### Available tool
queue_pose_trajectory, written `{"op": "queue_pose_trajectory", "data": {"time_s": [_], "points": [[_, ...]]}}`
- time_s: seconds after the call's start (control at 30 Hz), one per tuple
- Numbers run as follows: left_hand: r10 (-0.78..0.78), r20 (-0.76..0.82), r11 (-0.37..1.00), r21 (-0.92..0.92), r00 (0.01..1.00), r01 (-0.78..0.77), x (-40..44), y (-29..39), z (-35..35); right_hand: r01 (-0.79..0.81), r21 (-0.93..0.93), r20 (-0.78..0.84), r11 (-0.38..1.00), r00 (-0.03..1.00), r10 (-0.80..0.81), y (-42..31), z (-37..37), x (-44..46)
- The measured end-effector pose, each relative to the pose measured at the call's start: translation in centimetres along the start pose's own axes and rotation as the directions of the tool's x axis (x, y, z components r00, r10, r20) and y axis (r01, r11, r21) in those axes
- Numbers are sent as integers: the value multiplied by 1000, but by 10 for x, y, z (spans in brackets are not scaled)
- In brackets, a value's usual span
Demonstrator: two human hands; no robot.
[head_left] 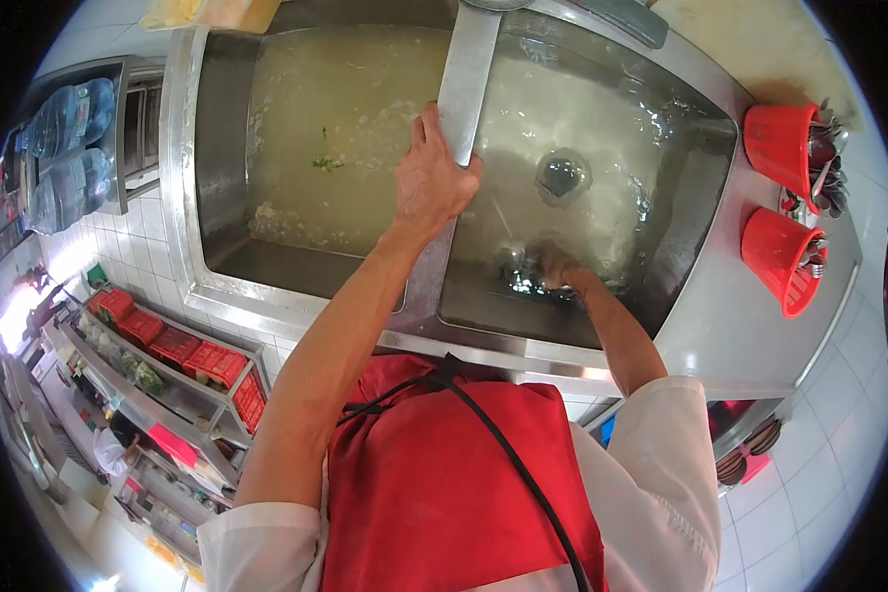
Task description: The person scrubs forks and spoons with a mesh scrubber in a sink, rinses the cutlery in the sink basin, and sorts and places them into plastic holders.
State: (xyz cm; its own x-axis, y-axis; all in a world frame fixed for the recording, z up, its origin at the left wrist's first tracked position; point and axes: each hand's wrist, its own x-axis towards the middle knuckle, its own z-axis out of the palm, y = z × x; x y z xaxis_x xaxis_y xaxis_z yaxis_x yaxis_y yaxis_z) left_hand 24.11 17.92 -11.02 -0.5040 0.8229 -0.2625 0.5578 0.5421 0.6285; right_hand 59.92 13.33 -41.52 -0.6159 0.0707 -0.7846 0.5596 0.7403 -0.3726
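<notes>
My left hand [432, 183] rests on the steel divider between two sink basins, its fingers curled around the lower end of a flat metal piece [469, 89] that lies along the divider. In the right basin [696, 237], my right hand [555, 266] is partly under cloudy, rippling water, near the front wall. Its fingers are blurred by water and glare, and anything in them is hidden. Beyond that hand, a round drain [562, 176] shows through the water. Murky yellowish water fills the left basin [183, 158], with a green sprig [328, 163] floating in it.
Two red containers [779, 143] with cutlery stand on the right counter [760, 340]. A yellowish container [217, 12] sits at the back left. Large water bottles [69, 118] are on a rack at left. Red crates [212, 363] fill a shelf below. Far left, a person [109, 449] is partly visible.
</notes>
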Motion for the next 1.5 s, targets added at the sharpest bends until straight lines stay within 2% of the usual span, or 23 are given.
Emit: {"op": "queue_pose_trajectory", "data": {"time_s": [0.03,0.17,0.27,0.37,0.4,0.47,0.53,0.57,0.63,0.67,0.7,0.77,0.8,0.83,0.9,0.93,1.03,1.1,1.2,1.23,1.27,1.37,1.5], "points": [[-1,-2,1000,12,1000,1,0,0,0,-15,131,301,991,953,-25,-3,-11,6],[4,-24,1000,26,1000,-3,1,1,0,-3,228,407,974,909,-92,7,-38,-13],[-5,-20,1000,23,1000,6,1,1,0,111,477,411,872,849,-333,21,-21,-1],[13,-49,999,30,999,-11,-1,2,-1,217,772,229,597,782,-580,7,-64,-24],[12,-57,1000,27,998,-11,-1,2,-2,106,590,345,801,863,-369,-22,-103,-36],[-36,-13,999,22,999,37,0,3,-2,-37,350,394,936,912,-111,-51,-149,-60],[-35,-10,999,-2,999,35,-1,6,-6,-277,551,287,787,949,133,-59,-171,-83],[-40,5,999,-17,999,40,-2,8,-9,-279,542,273,793,950,148,-61,-182,-93],[-35,1,999,-24,999,35,-2,10,-12,-71,705,-45,705,989,144,-63,-204,-114],[-42,8,999,-18,999,42,-2,10,-12,-110,825,-37,555,968,248,-76,-239,-140],[-22,-8,999,-34,1000,21,-3,9,-12,-106,816,-59,568,963,264,-80,-254,-155],[-45,7,999,-6,999,45,-3,6,-9,317,938,-338,141,928,155,-85,-281,-183],[-56,28,998,6,998,55,-2,5,-9,409,912,-402,10,890,215,-99,-301,-202],[-28,4,1000,-11,1000,28,-3,7,-11,433,901,-430,40,875,221,-102,-316,-218],[-58,3,998,37,998,58,-5,8,-12,664,747,-641,-32,732,230,-110,-342,-250],[-28,-19,999,25,999,29,-6,7,-11,768,639,-744,37,605,285,-128,-361,-271],[6,-21,1000,-20,1000,-6,-7,-1,-4,921,345,-922,182,297,248,-159,-415,-337],[150,-231,988,19,961,-150,-15,-12,3,945,148,-974,293,88,210,-187,-451,-390],[228,-239,974,42,944,-225,-41,-22,-3,874,-117,-982,471,-174,79,-220,-483,-467],[244,-246,970,43,938,-241,-49,-25,-4,854,-217,-970,472,-244,-3,-226,-490,-488],[272,-238,962,92,932,-258,-58,-29,-4,819,-269,-940,507,-339,48,-242,-494,-502],[268,-238,963,96,934,-251,-75,-33,-7,784,-423,-883,454,-469,-12,-257,-501,-528],[166,-198,986,43,966,-161,-79,-31,-6,676,-500,-828,541,-556,-71,-230,-477,-496]]}}
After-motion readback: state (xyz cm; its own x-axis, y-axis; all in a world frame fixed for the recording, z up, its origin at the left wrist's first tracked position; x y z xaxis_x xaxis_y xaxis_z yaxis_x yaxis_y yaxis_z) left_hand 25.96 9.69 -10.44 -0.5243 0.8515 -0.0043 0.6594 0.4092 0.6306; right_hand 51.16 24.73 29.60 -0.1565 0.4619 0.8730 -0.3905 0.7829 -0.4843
